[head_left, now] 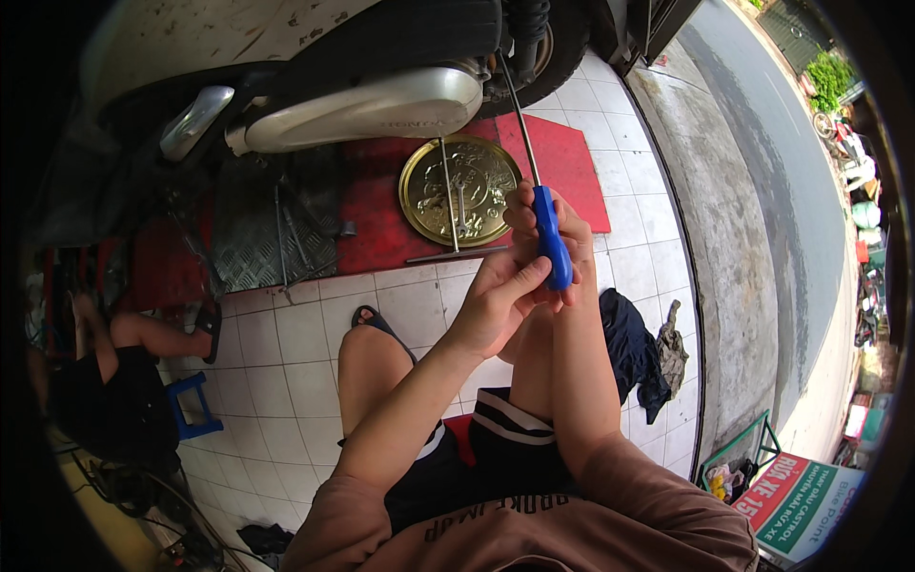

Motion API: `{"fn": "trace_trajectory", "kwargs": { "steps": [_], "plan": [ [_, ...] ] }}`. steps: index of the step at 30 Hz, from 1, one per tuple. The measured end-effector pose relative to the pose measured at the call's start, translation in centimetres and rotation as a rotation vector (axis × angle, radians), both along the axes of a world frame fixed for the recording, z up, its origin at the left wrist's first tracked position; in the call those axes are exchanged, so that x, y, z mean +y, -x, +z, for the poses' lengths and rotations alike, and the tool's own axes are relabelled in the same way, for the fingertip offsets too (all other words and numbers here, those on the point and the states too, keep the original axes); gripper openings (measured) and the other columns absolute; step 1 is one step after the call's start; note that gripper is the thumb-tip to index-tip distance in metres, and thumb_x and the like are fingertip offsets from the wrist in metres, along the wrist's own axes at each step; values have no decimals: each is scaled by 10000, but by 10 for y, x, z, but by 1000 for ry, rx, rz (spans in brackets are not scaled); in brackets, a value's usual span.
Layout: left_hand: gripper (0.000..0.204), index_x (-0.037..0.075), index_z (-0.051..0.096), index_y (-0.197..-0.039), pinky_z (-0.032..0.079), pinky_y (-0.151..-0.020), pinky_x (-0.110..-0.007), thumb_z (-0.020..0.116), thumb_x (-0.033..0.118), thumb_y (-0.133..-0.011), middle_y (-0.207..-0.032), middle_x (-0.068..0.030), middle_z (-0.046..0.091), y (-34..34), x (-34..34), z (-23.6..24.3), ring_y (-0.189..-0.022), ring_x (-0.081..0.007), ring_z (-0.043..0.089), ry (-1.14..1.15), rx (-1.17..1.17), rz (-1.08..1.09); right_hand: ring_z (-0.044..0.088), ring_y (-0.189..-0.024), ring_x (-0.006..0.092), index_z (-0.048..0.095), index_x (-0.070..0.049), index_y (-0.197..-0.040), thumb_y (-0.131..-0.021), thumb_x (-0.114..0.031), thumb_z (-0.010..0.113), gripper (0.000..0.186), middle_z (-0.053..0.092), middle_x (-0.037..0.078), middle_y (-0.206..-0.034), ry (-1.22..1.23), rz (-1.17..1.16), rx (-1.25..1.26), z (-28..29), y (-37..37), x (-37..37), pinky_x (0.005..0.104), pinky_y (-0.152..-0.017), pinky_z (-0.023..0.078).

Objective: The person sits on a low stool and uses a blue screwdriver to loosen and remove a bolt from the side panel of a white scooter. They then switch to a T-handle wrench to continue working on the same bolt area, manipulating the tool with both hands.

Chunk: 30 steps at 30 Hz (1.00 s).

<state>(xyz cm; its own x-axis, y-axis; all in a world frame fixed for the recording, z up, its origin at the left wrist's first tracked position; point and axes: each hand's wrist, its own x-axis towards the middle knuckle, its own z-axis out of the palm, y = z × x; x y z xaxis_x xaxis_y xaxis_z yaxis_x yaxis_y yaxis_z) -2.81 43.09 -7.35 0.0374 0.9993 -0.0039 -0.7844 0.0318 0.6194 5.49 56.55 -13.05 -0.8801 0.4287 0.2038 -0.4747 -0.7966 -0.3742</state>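
Observation:
A long screwdriver with a blue handle slants up and away from me. Its thin metal shaft reaches the rear of a scooter, near the shock absorber and wheel; I cannot tell exactly what the tip touches. My left hand is closed at the lower end of the handle, thumb along it. Around the handle's upper part curl the fingers of my right hand. Just left of the hands, a round gold tray holds a small wrench. A T-handle wrench crosses in front of the tray.
Under the scooter lies a red platform with a metal tread plate and more tools. A person sits at the left by a blue stool. Dark cloth lies on the tiles at right, near the street.

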Motion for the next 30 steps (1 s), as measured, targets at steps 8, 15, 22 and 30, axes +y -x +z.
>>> {"fn": "trace_trajectory", "kwargs": {
  "steps": [8,15,22,30],
  "plan": [
    [211,-1,637,-929,483,-605,-207,779,120,-831,-778,-30,648,4,2,-8,-656,-77,607,48,590,356,500,-713,67,548,-35,-1076,-824,-210,754,369,531,-6,-824,-83,-21,-118,11,9,-5,186,-603,429],
    [340,-30,567,-1168,505,-679,-255,673,188,-930,-894,-89,657,-2,-1,-1,-771,-136,631,32,150,177,500,-638,47,543,-14,-1074,-865,-301,704,390,553,56,-879,15,-70,-130,16,6,-11,173,-566,453],
    [353,-32,522,-1225,489,-778,-306,508,250,-1013,-1040,-120,614,-2,-2,-5,-914,-199,596,13,-288,-7,460,-488,-4,531,45,-1128,-881,-259,699,426,600,97,-922,-91,-20,-102,11,-2,-4,102,-444,422],
    [300,-20,588,-1099,487,-663,-240,590,250,-967,-901,-88,652,10,1,-3,-787,-136,632,30,334,26,494,-581,45,573,19,-1112,-838,-309,764,467,571,28,-826,-35,15,-84,3,0,3,160,-492,424]
  ]
}}
